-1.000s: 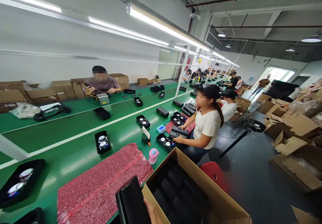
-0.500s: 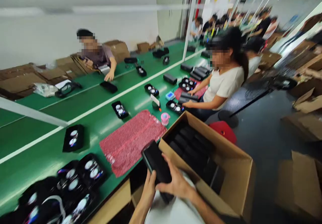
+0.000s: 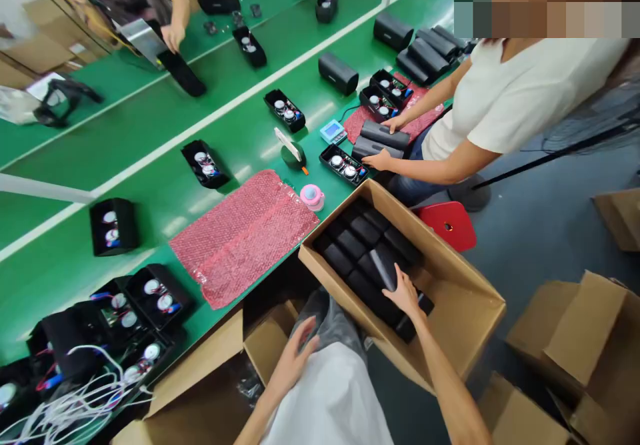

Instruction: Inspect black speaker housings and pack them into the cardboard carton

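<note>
My right hand (image 3: 404, 293) reaches into an open cardboard box (image 3: 465, 325) and grips the near end of a black speaker casing (image 3: 383, 268). Rows of similar dark casings (image 3: 357, 228) fill the far part of that box. My left hand (image 3: 295, 358) hangs over my lap, fingers apart, holding nothing. On the bench, a sheet of pink bubble wrap (image 3: 245, 238) lies in front of me. Open casings (image 3: 163, 298) with round white speaker backs and coloured wires are grouped at the left.
A white cable bundle (image 3: 75, 391) lies at lower left. Beyond the wrap are a pink round dispenser (image 3: 312, 197), a green tape holder (image 3: 293, 156) and a blue-screened device (image 3: 333, 132). A co-worker's hands (image 3: 380, 159) hold casings at right; another person's hand (image 3: 173, 37) works across the bench.
The casing I held in both hands above my lap is now in the box under my right hand. My left hand has let go. The view has tilted down and closer.
</note>
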Available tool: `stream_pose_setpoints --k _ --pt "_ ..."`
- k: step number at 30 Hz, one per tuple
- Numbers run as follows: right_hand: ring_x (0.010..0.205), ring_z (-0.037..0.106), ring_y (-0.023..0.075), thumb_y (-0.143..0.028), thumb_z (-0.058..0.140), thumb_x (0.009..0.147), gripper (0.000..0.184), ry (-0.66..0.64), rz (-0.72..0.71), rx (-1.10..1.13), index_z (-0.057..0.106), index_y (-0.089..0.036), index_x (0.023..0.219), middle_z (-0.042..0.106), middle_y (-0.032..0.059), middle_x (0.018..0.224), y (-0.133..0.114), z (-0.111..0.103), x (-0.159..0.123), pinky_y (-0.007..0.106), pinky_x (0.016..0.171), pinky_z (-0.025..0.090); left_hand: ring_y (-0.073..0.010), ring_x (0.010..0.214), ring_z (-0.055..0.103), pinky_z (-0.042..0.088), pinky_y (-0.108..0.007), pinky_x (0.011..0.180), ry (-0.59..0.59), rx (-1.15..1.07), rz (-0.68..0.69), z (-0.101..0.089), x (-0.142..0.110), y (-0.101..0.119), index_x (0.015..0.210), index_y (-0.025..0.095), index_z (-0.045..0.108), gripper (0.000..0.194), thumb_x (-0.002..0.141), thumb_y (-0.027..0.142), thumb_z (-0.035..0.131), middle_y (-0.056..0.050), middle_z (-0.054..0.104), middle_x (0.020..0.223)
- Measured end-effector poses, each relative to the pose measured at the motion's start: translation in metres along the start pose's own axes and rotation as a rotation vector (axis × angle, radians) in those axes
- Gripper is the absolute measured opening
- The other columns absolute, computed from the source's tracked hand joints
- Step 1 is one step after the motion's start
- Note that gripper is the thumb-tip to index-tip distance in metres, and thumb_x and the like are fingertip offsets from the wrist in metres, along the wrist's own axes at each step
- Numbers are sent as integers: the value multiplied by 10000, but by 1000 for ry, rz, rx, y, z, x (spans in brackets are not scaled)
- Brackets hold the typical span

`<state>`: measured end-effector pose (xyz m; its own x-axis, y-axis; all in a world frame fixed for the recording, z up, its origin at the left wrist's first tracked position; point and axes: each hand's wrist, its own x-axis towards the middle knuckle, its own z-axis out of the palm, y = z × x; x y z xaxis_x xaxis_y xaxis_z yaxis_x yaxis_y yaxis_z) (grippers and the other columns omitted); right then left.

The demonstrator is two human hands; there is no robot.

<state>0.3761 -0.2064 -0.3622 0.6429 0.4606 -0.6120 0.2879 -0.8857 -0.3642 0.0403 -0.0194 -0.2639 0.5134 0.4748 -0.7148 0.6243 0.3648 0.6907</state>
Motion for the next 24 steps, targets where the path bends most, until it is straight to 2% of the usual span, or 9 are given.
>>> stream_pose_setpoints --k 3,6,8,11,14,16,19,21,24 --pt "1355 553 421 -227 759 836 965 -59 22 -158 292 -193 1680 446 239 1570 41 -2 72 550 1154 414 -382 1349 653 461 -490 1200 97 -30 -151 -3 -3 -35 1315 192 702 823 754 793 753 -191 716 1375" --pt "1405 503 403 -185 804 802 992 -116 -31 -236 324 -229 1669 412 207 1616 62 10 121 560 1202 365 -375 1300 687 505 -453 1154 195 -92 -296 -5 -10 -65 1246 199 742 845 669 813 806 -171 767 1269" --pt "1426 493 403 -204 842 780 1054 -142 -60 -251 299 -232 1682 398 207 1632 71 22 138 537 1217 357 -383 1271 704 523 -448 1132 245 -132 -373 -4 -16 -78 1194 202 766 853 602 810 848 -164 785 1221" --pt "1446 488 424 -259 887 733 1147 -148 -72 -238 266 -211 1695 391 228 1637 83 35 147 500 1228 351 -380 1250 716 530 -449 1124 289 -186 -423 0 -21 -89 1175 196 773 844 604 812 848 -168 793 1209" --pt "1453 490 447 -423 856 763 1082 -115 -69 -186 317 -195 1674 378 241 1650 85 38 154 543 1226 364 -364 1256 720 532 -453 1127 291 -203 -420 11 -21 -98 1201 212 763 817 654 818 806 -152 798 1220" --pt "1454 494 450 -575 751 821 999 -63 -79 -130 367 -159 1643 387 258 1644 73 35 158 587 1225 370 -365 1234 733 548 -473 1112 307 -222 -417 20 -21 -105 1190 234 766 784 666 817 786 -134 808 1206" --pt "1479 474 419 -732 524 889 977 36 -142 -10 407 -67 1595 430 287 1607 30 36 146 574 1249 363 -364 1167 757 560 -500 1095 413 -292 -405 32 -33 -120 1153 236 775 731 709 815 743 -120 815 1176" --pt "1432 540 361 -763 391 940 953 42 -199 92 413 -58 1582 513 269 1545 -9 49 119 509 1225 424 -330 1125 761 556 -493 1096 546 -325 -398 37 -48 -136 1136 216 770 677 808 798 668 -112 808 1158" --pt "1277 667 302 -772 296 986 870 -69 -249 186 515 -118 1516 659 200 1401 -60 83 57 441 1124 534 -257 1085 741 571 -482 1054 772 -330 -454 34 -78 -176 1152 171 727 518 997 644 585 -101 774 1137"
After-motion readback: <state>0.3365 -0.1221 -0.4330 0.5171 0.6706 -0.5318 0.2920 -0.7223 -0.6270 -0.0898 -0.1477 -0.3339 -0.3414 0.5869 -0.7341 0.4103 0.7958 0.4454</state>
